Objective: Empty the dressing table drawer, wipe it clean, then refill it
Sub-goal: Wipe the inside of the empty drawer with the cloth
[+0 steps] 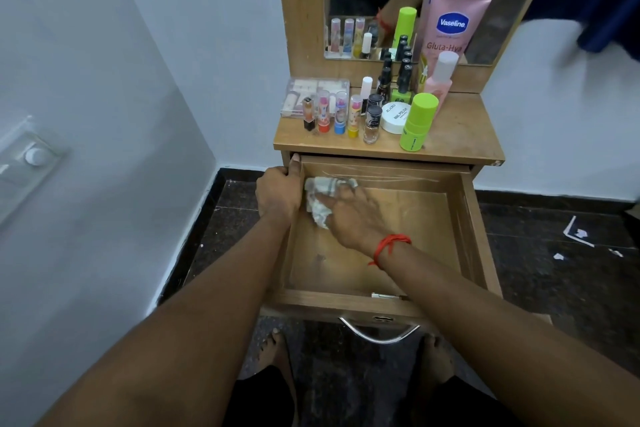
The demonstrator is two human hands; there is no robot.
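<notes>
The handle [379,334] was nearest, on the front of the drawer [471,236], which stood pulled well out so that its whole floor could be reached. Nothing lay in it but the cloth [320,198], so the emptying looked done and the wiping under way.

The left hand [277,192] gripped the drawer's left wall, thumb along the rim, probably to steady it against the rubbing. The right hand [355,217] held the bunched cloth under bent fingers and pressed it to the floor at the far left corner, where dust would likely gather.

Beyond, the bottles [417,121] and small tubes [339,113] stood crowded on the tabletop [460,139] below the mirror [502,10], close by for refilling.
</notes>
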